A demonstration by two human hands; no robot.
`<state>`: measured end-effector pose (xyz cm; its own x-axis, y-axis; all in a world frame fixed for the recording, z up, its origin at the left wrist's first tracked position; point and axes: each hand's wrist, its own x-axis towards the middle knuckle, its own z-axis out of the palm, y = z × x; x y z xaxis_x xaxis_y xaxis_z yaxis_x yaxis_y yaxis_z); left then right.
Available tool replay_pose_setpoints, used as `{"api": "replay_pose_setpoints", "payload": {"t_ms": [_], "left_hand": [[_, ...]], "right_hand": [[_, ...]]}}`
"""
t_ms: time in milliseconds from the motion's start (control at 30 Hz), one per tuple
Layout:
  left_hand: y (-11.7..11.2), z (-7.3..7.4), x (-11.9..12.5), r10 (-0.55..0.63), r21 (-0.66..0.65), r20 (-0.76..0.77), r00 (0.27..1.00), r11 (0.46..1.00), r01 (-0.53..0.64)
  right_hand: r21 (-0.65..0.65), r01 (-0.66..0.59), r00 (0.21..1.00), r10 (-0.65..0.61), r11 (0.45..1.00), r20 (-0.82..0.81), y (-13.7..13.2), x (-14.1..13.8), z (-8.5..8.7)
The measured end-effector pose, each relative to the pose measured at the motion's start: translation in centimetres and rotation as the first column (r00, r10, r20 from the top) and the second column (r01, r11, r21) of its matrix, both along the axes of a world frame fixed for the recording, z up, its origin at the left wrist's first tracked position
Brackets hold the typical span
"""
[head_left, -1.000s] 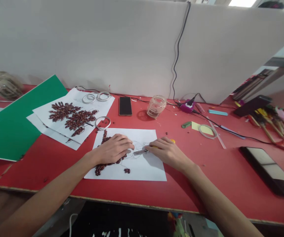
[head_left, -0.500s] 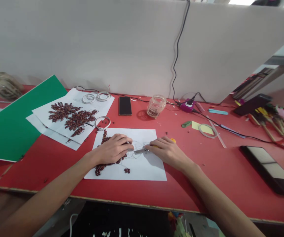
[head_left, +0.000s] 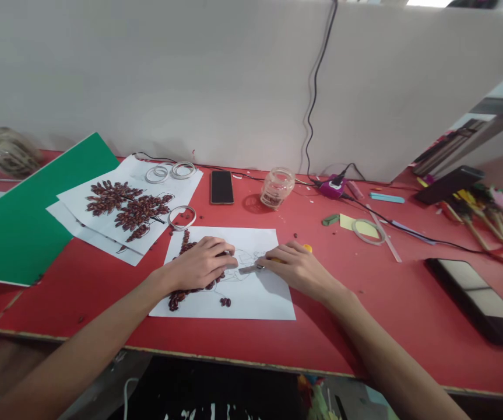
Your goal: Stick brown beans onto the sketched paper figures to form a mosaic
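Observation:
My right hand (head_left: 297, 265) is closed on a yellow box cutter (head_left: 307, 249); its metal blade points left across a white sheet of paper (head_left: 255, 303) with a line drawing. Opposite the blade tip is my left hand (head_left: 203, 262), resting over the sheet with fingers bent together; whatever they pinch is hidden. Dark red beans (head_left: 176, 298) lie in a cluster on the sheet's left part, partly covered by my left hand and wrist. A few more beans (head_left: 225, 302) sit apart, lower on the paper.
Bean-covered drawings (head_left: 131, 204) overlap a green board (head_left: 24, 227) at left. Behind the sheet are a phone (head_left: 222, 188) and a glass jar (head_left: 276, 189). A purple power adapter (head_left: 333, 186) with cables, a tape ring (head_left: 367, 231) and a black case (head_left: 474, 300) lie at right.
Almost nothing differs. The blade tip has shifted very slightly; both hands keep their places.

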<state>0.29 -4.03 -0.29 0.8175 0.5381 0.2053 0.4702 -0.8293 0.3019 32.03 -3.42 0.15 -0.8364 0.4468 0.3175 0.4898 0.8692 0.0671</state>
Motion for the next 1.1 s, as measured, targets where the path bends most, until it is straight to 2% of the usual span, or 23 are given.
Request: {"api": "replay_pose_setpoints", "payload": {"t_ms": [300, 600, 700, 800, 900, 1100], "left_hand": [[0.0, -0.1, 0.0, -0.002, 0.001, 0.014, 1.0, 1.0, 0.002], [0.0, 0.4, 0.2, 0.012, -0.044, 0.011, 1.0, 0.999, -0.011], [0.2, 1.2, 1.0, 0.062, -0.078, 0.006, 0.998, 0.995, -0.061], [0.5, 2.2, 2.3, 0.126, -0.095, -0.029, 0.992, 0.987, -0.128], [0.8, 3.0, 3.6, 0.125, -0.082, -0.093, 0.988, 0.988, -0.133], [1.0, 2.9, 4.9, 0.134, 0.048, -0.206, 0.969, 0.991, -0.127]], "right_hand": [[0.006, 0.009, 0.998, -0.009, 1.0, -0.069, 0.1, 0.0, -0.3], [-0.015, 0.021, 1.0, -0.021, 1.0, 0.003, 0.0, -0.2, -0.2], [-0.027, 0.008, 1.0, -0.007, 1.0, 0.031, -0.1, -0.2, -0.1], [0.015, -0.026, 0.998, 0.025, 1.0, 0.065, -0.1, -0.1, 0.1], [0.061, -0.052, 0.995, 0.047, 0.997, 0.086, -0.2, -0.1, 0.2], [0.092, -0.053, 0.994, 0.043, 0.994, 0.105, -0.2, -0.1, 0.2]]}}
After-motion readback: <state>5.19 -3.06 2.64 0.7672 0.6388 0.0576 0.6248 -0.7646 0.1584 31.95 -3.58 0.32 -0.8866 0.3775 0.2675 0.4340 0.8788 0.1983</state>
